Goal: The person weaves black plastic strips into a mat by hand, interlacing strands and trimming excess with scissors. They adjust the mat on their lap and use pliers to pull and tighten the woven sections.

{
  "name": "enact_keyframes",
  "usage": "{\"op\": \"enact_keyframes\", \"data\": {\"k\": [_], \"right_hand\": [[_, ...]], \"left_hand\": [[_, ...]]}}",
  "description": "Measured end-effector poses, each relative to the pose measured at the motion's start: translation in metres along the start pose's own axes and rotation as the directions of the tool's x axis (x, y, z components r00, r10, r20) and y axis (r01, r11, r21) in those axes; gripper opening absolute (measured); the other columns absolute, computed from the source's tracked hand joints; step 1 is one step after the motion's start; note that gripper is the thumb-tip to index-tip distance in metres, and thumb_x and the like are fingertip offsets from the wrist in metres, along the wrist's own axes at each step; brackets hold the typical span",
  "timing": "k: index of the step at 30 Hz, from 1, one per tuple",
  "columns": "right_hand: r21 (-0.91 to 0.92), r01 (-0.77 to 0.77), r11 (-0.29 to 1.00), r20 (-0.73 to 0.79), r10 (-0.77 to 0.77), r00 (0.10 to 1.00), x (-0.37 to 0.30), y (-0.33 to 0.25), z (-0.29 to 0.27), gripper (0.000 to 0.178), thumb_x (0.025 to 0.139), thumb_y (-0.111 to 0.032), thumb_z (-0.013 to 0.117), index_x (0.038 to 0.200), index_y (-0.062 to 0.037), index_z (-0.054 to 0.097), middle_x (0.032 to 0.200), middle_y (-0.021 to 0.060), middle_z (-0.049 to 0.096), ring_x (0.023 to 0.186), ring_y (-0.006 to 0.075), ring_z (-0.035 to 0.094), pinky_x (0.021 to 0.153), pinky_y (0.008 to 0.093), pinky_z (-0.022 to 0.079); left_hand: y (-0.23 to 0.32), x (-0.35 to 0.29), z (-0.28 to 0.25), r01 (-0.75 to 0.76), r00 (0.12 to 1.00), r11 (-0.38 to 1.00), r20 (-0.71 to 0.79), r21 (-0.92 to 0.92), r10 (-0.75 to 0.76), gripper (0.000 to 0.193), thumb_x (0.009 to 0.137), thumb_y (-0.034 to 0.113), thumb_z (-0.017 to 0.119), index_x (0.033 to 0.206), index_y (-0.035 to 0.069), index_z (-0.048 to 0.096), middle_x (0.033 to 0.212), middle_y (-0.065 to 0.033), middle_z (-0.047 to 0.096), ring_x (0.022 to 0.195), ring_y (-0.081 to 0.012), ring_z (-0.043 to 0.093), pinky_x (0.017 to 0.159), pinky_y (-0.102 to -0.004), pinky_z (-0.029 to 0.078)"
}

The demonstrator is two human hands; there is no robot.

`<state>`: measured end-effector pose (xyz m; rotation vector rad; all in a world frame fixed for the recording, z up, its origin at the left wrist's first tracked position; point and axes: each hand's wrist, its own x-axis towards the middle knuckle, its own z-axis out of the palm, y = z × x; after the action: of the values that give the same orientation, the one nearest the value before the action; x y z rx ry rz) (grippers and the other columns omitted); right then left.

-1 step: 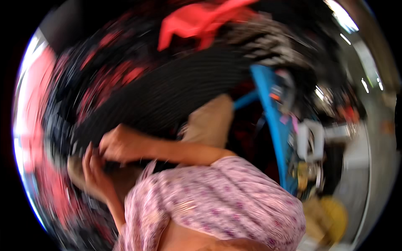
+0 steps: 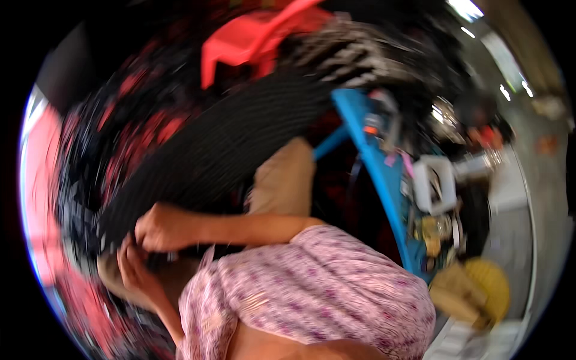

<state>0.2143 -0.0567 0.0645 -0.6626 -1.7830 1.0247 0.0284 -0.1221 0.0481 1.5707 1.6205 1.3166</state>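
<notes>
A long black ribbed piece (image 2: 198, 153) stretches from the far middle down to the left, across my tan-trousered legs (image 2: 282, 180). At its near left end my right hand (image 2: 162, 228) is closed into a fist. Just below and left of it is my left hand (image 2: 137, 270), its bent fingers drawn together and their tips by the ribbed piece's end, close to the right hand. Whatever lies between the fingers of either hand is too small and blurred to make out.
On my right stands a blue table (image 2: 378, 174), holding a white plastic basket (image 2: 433, 186) and small tools. A red plastic chair (image 2: 237, 39) is at the far side. Heaped black and red pieces (image 2: 138, 138) lie left. Cardboard (image 2: 456, 291) rests against a yellow round thing (image 2: 495, 291).
The view has swung slightly, so the chair, table and ribbed piece sit further left in the picture. Both hands stay together at the ribbed piece's end, with little visible change in grip.
</notes>
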Motion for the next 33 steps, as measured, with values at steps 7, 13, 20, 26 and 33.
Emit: {"op": "enact_keyframes", "data": {"k": [7, 13, 20, 26, 33], "right_hand": [[-0.127, -0.171, 0.977, -0.067, 0.163, 0.984, -0.018, -0.002, -0.018, 0.018, 0.076, -0.014, 0.064, 0.084, -0.0018, 0.074, 0.075, 0.0187, 0.071, 0.072, 0.0366, 0.07, 0.07, 0.0447, 0.056], [-0.219, -0.103, 0.97, -0.043, 0.095, 0.995, -0.021, 0.004, -0.006, 0.019, 0.078, -0.014, 0.064, 0.085, 0.0, 0.073, 0.077, 0.019, 0.071, 0.074, 0.0377, 0.07, 0.073, 0.0462, 0.055], [-0.097, -0.153, 0.983, -0.099, 0.144, 0.985, -0.026, 0.003, -0.006, 0.028, 0.082, -0.029, 0.07, 0.085, -0.0013, 0.074, 0.075, 0.0185, 0.07, 0.073, 0.0362, 0.07, 0.07, 0.0445, 0.054], [-0.061, -0.145, 0.988, -0.111, 0.137, 0.984, -0.026, 0.0, -0.016, 0.026, 0.084, -0.028, 0.07, 0.089, -0.0022, 0.074, 0.077, 0.0169, 0.07, 0.072, 0.0353, 0.068, 0.069, 0.0431, 0.053], [-0.414, 0.27, 0.869, -0.032, -0.31, 0.95, -0.024, 0.029, 0.002, 0.02, 0.091, -0.027, 0.064, 0.082, -0.0106, 0.071, 0.082, 0.0075, 0.068, 0.074, 0.0279, 0.067, 0.069, 0.0403, 0.055]], "left_hand": [[0.016, 0.021, 0.025, 0.016, 1.0, 0.999, 0.026, -0.045, -0.015, 0.021, 0.105, 0.015, 0.055, 0.114, 0.002, 0.07, 0.1, -0.0022, 0.066, 0.083, -0.0087, 0.058, 0.071, -0.0234, 0.049], [0.008, 0.027, 0.005, -0.042, 0.985, 0.997, 0.17, 0.07, 0.029, 0.017, 0.103, 0.013, 0.057, 0.103, 0.0, 0.069, 0.094, -0.0004, 0.065, 0.082, -0.0077, 0.059, 0.071, -0.0228, 0.051], [0.017, 0.021, 0.009, 0.036, 0.994, 0.999, 0.102, 0.028, -0.039, 0.013, 0.101, 0.009, 0.061, 0.1, 0.001, 0.071, 0.088, 0.0017, 0.064, 0.072, -0.0055, 0.054, 0.064, -0.0205, 0.047], [0.016, 0.025, 0.015, -0.009, 0.993, 1.0, 0.119, -0.001, 0.009, 0.014, 0.1, 0.009, 0.061, 0.102, 0.001, 0.071, 0.089, 0.0023, 0.066, 0.071, -0.0048, 0.053, 0.063, -0.0197, 0.046], [0.019, 0.018, 0.0, 0.047, 0.991, 0.999, 0.123, 0.005, -0.048, 0.021, 0.103, 0.011, 0.059, 0.113, -0.002, 0.072, 0.096, -0.0022, 0.069, 0.076, -0.007, 0.055, 0.068, -0.0195, 0.044]]}}
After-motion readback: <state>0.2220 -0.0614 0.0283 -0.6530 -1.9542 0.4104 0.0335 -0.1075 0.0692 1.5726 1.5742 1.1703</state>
